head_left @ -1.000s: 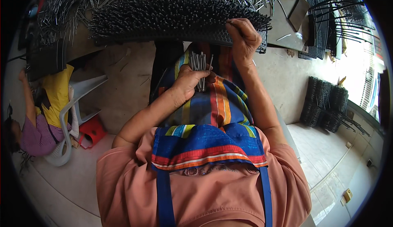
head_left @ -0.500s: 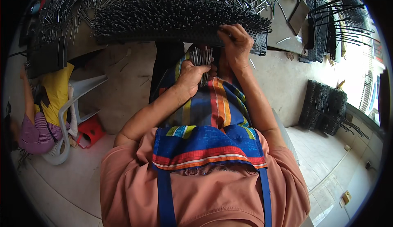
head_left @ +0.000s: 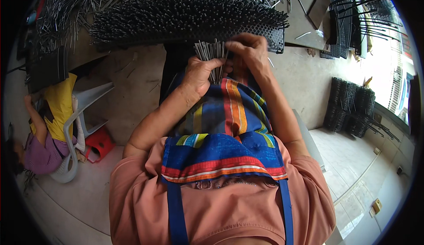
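A bundle of thin grey metal rods stands in my left hand, with the fingers wrapped round it above my lap. Close by the top right of the bundle, my right hand has thumb and fingers drawn together at the rod tips. It is slightly blurred, and what its fingertips hold, if anything, I cannot make out. Just beyond both hands lies a long black perforated board. Many dark rods stand up densely from its holes, with bare holes showing along the near and right edges.
Loose metal rods are heaped across the worktable behind the board. Black mesh panels with long rods stand at the right, and dark bundles rest on the floor. On the left, another person sits in a grey plastic chair beside a red container.
My right hand has moved left and down from the board's near edge to the rod bundle. My left hand still grips the bundle, slightly further left, and the rods look more fanned out.
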The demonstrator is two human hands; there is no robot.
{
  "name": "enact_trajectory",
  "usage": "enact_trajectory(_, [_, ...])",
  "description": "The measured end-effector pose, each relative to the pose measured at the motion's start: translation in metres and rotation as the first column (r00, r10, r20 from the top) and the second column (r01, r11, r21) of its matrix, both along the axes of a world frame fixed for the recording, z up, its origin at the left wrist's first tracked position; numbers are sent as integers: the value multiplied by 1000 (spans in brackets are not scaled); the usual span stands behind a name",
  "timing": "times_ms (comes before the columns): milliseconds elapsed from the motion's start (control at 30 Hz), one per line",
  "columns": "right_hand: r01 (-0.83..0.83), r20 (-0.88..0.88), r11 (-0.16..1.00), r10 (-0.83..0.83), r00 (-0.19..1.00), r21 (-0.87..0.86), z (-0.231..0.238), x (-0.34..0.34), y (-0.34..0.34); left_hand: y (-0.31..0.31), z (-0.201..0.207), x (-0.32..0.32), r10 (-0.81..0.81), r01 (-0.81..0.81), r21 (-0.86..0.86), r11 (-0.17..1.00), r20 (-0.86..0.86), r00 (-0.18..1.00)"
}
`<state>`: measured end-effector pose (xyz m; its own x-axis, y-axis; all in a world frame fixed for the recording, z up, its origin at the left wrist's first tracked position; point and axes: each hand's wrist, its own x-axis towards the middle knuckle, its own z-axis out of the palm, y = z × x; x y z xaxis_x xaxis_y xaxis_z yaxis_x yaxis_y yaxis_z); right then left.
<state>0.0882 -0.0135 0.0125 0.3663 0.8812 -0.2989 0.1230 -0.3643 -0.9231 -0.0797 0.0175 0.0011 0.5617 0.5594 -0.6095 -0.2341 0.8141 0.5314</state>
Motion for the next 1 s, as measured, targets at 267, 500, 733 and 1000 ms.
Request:
enact_trajectory(267, [312,-328,949,-283,901,38,12,3,-15,-9,-17,-10,7,-8,-14,1000,-71,997])
enact_trajectory(500, [177,169,818,-315,934,547,-4,18,15,-35,-34,-22,-95,108,83,991,-145,985])
enact_trajectory(733, [-12,573,886,-289,767,464,-11,4,19,-23,-15,-15,61,-60,20,998,-66,996])
enact_trajectory(1000, [-110,727,930,-197,658,352,-12,7,13,-11,-17,-15,37,-37,-62,997,-8,999])
